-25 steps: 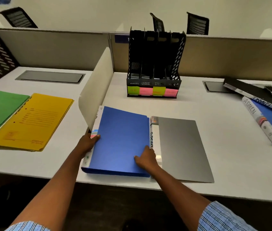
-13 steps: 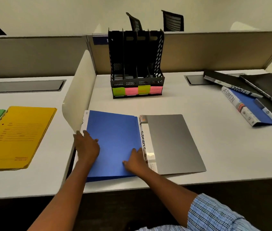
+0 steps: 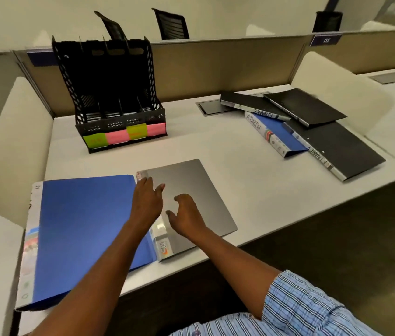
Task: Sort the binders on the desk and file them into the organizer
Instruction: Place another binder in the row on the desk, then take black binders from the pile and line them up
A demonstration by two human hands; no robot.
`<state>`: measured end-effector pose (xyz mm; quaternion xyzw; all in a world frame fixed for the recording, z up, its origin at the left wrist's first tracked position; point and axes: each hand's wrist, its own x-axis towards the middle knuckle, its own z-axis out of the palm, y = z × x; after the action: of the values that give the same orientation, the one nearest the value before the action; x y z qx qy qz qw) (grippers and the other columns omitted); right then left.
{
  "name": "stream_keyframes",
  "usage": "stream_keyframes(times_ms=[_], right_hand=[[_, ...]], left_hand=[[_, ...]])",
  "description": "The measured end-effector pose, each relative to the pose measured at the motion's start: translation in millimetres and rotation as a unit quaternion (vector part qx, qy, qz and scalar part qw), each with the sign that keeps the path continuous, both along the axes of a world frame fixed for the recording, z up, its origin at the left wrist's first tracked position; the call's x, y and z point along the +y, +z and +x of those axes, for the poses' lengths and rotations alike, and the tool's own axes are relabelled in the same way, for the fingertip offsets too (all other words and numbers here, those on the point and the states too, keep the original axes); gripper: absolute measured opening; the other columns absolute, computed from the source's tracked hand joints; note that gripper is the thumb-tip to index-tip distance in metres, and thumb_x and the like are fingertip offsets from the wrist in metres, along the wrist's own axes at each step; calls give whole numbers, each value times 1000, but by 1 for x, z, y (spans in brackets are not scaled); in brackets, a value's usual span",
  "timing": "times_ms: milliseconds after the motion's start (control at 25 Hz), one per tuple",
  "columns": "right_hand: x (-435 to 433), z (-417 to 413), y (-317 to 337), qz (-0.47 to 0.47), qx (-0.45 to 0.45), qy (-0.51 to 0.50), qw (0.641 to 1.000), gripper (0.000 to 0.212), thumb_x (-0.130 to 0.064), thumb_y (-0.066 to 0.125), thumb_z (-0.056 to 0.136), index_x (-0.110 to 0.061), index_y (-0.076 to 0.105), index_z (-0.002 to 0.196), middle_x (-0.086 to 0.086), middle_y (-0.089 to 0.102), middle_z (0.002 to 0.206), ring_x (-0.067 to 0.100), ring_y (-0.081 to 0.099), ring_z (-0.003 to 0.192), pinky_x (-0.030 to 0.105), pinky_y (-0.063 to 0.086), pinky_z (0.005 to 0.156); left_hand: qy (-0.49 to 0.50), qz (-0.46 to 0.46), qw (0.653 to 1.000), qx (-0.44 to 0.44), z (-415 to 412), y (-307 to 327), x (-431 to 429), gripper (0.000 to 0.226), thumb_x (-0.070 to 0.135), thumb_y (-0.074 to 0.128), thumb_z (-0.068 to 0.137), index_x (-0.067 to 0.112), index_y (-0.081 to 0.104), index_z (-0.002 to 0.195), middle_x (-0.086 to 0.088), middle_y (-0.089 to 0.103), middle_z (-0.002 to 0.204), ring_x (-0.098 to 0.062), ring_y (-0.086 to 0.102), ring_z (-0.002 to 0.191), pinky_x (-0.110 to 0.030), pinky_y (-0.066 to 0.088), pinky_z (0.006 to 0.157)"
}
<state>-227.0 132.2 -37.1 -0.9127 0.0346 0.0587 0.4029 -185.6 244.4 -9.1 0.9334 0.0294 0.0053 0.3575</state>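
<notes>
Evidently the two binders nearest the person have been drawn to the front edge of the worktop (image 3: 215, 151) to be dealt with first. The blue binder (image 3: 82, 226) lies flat on the left, and the grey binder (image 3: 191, 180) lies flat just beside it, its labelled spine against the blue cover. The organizer (image 3: 114, 93) stands upright further back. None of its four slots shows a binder, and the coloured sticky notes (image 3: 116, 138) along its base probably mark which category goes where.

The rest wait well apart on the right in a loose overlapping heap: a blue binder marked ADMIN (image 3: 281, 134) among several black binders (image 3: 305, 105). Sorting looks barely begun.

Both arms reach forward over the grey binder. The left hand (image 3: 146, 204) lies palm down along its spine, fingers (image 3: 145, 184) straight and slightly spread, gripping nothing. The right hand (image 3: 186, 215) sits above the grey cover with fingers (image 3: 181, 198) loosely curled and empty; whether they touch the cover cannot be told. The pose suggests the grey binder is the next to be picked up.
</notes>
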Motion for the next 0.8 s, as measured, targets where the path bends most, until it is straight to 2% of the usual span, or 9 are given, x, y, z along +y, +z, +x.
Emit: stream_keyframes(times_ms=[280, 520, 800], right_hand=[[-124, 23, -3, 6, 2, -61, 998, 53, -25, 64, 90, -2, 45, 134, 13, 43, 139, 24, 44, 129, 27, 35, 107], [-266, 40, -25, -7, 16, -92, 996, 48, -21, 65, 89, 0, 48, 130, 16, 46, 135, 27, 45, 127, 29, 33, 107], [-364, 55, -35, 2, 34, -132, 991, 52, -23, 66, 89, -3, 46, 134, 13, 45, 137, 26, 47, 125, 31, 40, 105]], left_hand=[[-43, -5, 999, 27, 21, -2, -116, 58, 37, 39, 98, -1, 32, 142, -18, 34, 149, -30, 31, 138, -35, 21, 113], [-65, -13, 996, 59, 37, -8, -252, 59, 40, 38, 98, -1, 35, 140, -19, 41, 144, -29, 36, 135, -34, 26, 109], [-98, -8, 991, 91, 48, -17, -353, 59, 40, 38, 98, 0, 34, 141, -17, 38, 147, -27, 33, 138, -31, 23, 111]])
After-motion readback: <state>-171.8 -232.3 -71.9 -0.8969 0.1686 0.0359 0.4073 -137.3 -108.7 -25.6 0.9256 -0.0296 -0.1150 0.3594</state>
